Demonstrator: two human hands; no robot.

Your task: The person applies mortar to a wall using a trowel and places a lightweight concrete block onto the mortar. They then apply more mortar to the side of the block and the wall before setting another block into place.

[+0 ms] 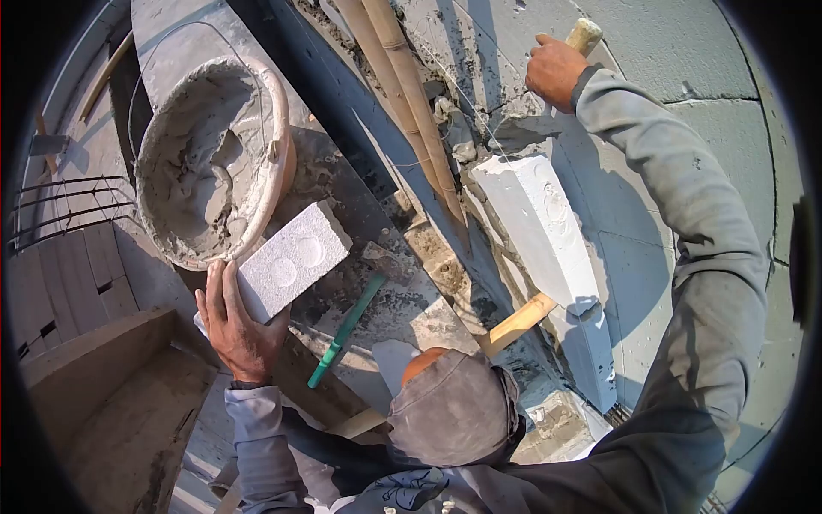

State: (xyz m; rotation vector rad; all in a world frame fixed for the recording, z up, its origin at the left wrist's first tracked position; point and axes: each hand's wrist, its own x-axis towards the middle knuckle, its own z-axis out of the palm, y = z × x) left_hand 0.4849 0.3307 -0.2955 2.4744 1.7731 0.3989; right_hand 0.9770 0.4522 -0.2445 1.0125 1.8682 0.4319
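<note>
My left hand [241, 330] is wrapped round the lower left end of a pale brick [294, 259] with two round hollows in its face. The brick is beside the lower rim of a round bucket [281, 128] of wet grey mortar [201, 171]. At the upper right, my right hand [555, 74] is closed round a wooden handle [585, 37]; the tool's blade below it is hard to make out. Below that hand, a white block [544, 223] lies in a row along the wall, touching another block [582, 355] at its lower end.
Bamboo poles [402, 94] run beside the wall. A green-handled tool [347, 330] lies on the stained board. A wooden piece [518, 324] juts out by the blocks. Steel rods [73, 206] and stacked blocks [64, 278] stand at the left. A string crosses near the white block.
</note>
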